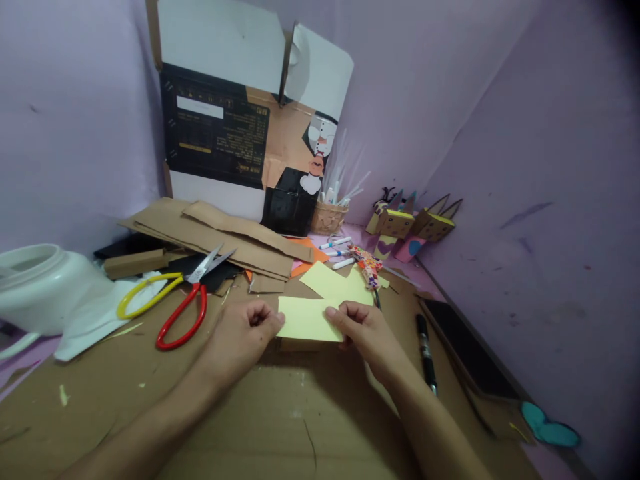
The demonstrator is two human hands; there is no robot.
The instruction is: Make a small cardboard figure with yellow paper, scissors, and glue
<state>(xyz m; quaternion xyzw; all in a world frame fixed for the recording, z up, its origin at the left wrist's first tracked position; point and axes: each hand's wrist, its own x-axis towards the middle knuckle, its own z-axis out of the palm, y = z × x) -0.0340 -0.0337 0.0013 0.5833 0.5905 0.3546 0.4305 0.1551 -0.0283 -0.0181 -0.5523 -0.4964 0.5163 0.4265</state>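
A small rectangle of pale yellow paper [306,319] is stretched between my two hands, just above the table. My left hand [256,327] pinches its left edge between thumb and fingers. At the right edge, my right hand [361,327] grips it with the thumb on top and the fingertips partly hidden below. Under the paper's lower edge shows a strip of brown cardboard [303,345]; whether it touches the paper I cannot tell. Behind the hands lies more yellow paper [335,283]. Scissors [193,293] with one yellow and one red handle rest open, left of my left hand.
Cardboard strips [220,233] are piled at the back before an upright box [215,127]. A white container [45,287] stands left. Markers [337,253], a glue gun [367,263] and cardboard figures [395,227] are behind right. A pen [426,353] and dark phone [470,347] lie right.
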